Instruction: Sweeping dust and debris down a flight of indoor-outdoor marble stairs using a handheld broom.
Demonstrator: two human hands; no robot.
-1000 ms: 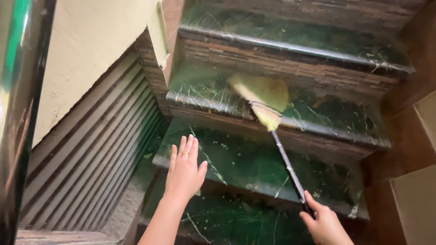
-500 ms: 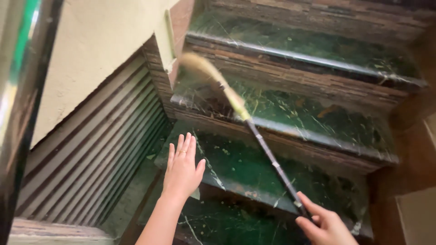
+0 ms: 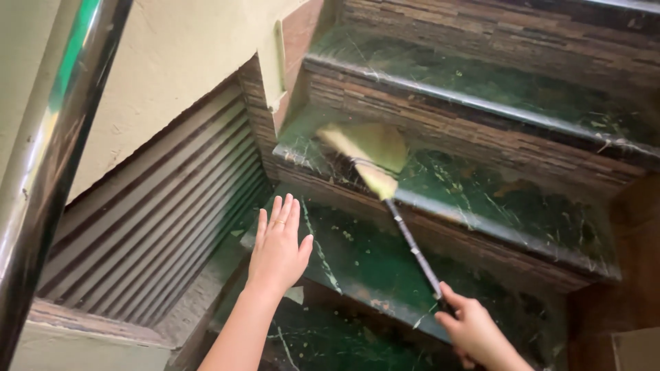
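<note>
A: Report the state of each hand.

B: The right hand (image 3: 473, 331) is low at the right of the view, its fingers (image 3: 455, 297) wrapped around the dark handle of a broom (image 3: 385, 180). The left hand (image 3: 278, 247) is empty, raised palm down over the left end of the near step (image 3: 364, 261), fingers spread and straight, a ring on one of them.

A: Position of the broom?

B: The handle slants up and to the left from the right hand. The pale yellow brush head lies on the tread of the second step (image 3: 481, 192), near that tread's left end, and is blurred.

A: Surfaces?

B: Treads are dark green marble with white veining, specked with pale debris. Risers are brown banded stone. A third step (image 3: 481, 82) sits above.

A: Surroundings? Any labels or packages?

B: None legible. To the left there is a cream wall (image 3: 172, 62) over a ribbed, slatted panel (image 3: 158, 227). A shiny metal handrail (image 3: 48, 158) crosses the left edge.
</note>
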